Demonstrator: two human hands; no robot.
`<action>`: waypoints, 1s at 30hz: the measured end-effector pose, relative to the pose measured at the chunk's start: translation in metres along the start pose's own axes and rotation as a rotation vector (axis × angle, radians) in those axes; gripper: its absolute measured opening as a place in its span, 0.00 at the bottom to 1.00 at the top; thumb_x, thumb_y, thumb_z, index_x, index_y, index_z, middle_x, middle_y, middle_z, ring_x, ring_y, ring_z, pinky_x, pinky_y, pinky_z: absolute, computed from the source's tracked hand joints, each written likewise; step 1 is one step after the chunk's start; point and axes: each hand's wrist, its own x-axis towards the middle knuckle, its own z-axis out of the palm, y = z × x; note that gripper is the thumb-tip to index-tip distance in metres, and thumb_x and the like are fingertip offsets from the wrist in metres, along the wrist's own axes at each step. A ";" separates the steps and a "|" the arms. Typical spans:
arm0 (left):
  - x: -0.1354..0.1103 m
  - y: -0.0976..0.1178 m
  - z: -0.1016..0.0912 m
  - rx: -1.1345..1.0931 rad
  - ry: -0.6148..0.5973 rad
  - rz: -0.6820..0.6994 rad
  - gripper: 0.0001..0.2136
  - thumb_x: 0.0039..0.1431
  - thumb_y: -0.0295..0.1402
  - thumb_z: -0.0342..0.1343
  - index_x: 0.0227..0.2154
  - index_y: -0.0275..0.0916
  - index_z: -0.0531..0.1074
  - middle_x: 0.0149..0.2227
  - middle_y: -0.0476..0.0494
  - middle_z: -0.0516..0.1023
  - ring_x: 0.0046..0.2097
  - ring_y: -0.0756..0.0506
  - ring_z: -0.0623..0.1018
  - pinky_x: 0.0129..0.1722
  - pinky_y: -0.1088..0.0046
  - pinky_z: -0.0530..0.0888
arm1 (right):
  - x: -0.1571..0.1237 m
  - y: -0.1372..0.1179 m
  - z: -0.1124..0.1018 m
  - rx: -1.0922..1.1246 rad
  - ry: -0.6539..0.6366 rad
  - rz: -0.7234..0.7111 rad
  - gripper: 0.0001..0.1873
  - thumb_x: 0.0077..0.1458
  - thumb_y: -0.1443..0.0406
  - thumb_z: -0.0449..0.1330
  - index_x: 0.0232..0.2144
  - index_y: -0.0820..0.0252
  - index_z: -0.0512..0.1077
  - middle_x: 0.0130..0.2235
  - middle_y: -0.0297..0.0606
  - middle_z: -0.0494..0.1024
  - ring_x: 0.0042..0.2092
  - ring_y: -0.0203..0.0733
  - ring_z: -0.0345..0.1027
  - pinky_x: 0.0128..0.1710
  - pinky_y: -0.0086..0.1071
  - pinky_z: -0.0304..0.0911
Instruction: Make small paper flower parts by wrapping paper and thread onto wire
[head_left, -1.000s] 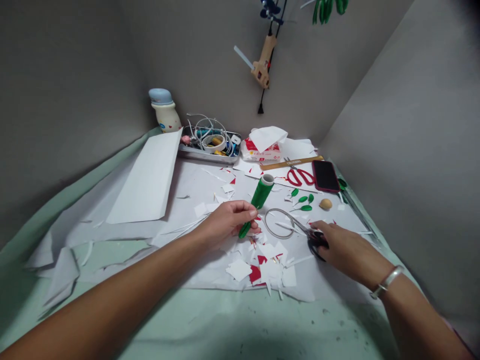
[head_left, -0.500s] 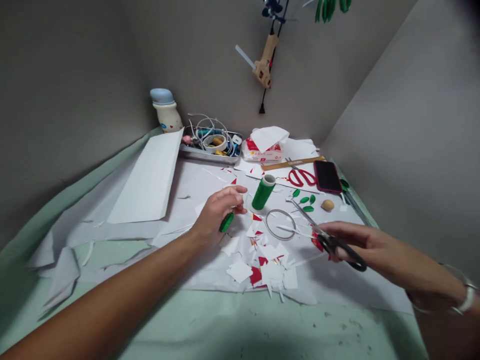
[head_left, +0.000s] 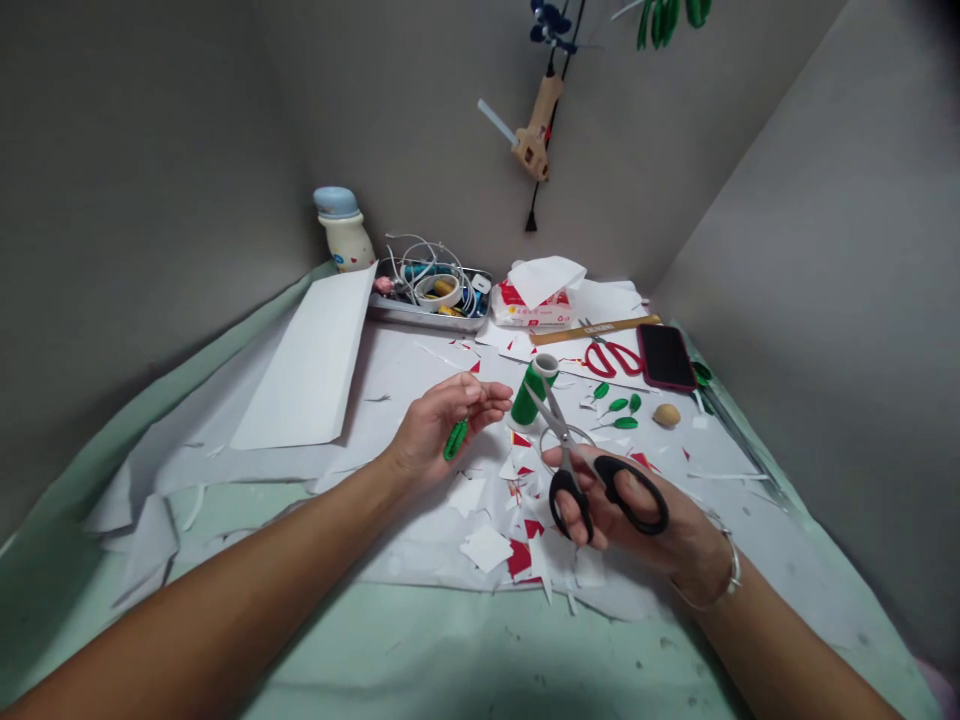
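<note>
Green strip (head_left: 454,440) pinched between thumb and fingers of the left hand (head_left: 442,425), pretty small so hard to say what it is. Right hand (head_left: 637,510) is gripping black-handled scissors (head_left: 568,465) up off the sheet, tips right by a green thread spool (head_left: 525,400), white paper scraps (head_left: 486,548) all around.

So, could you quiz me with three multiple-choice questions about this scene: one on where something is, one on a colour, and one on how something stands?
1. Where is the hot glue gun? A) in the metal tray B) hanging on the wall C) beside the phone
2. What colour are the handles of the scissors in the right hand? A) red B) green C) black
3. How is the green thread spool placed? A) lying on its side B) standing on end C) held in the left hand

1 B: it hangs up high, touching nothing below.
2 C: black loops sit around the fingers.
3 B: its top faces up, and the left hand holds only a small green piece.
</note>
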 end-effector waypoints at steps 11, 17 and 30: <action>0.005 -0.011 -0.003 0.002 -0.057 -0.055 0.06 0.54 0.26 0.57 0.23 0.34 0.71 0.39 0.37 0.81 0.44 0.45 0.78 0.51 0.69 0.71 | 0.013 0.028 0.001 0.199 0.034 0.033 0.27 0.55 0.50 0.61 0.50 0.61 0.72 0.34 0.39 0.73 0.32 0.37 0.66 0.30 0.29 0.60; 0.005 -0.016 -0.002 0.053 -0.089 -0.058 0.06 0.54 0.29 0.61 0.25 0.34 0.72 0.38 0.38 0.80 0.42 0.45 0.78 0.49 0.69 0.70 | 0.014 0.028 0.000 0.216 0.070 0.036 0.26 0.55 0.50 0.62 0.49 0.62 0.73 0.33 0.39 0.74 0.31 0.37 0.66 0.29 0.29 0.60; 0.001 -0.026 0.001 0.186 -0.193 -0.145 0.08 0.56 0.33 0.61 0.25 0.36 0.71 0.29 0.43 0.78 0.33 0.47 0.76 0.38 0.70 0.68 | 0.015 0.031 -0.003 0.252 0.116 0.016 0.24 0.55 0.51 0.62 0.48 0.60 0.74 0.33 0.39 0.75 0.31 0.36 0.67 0.31 0.28 0.62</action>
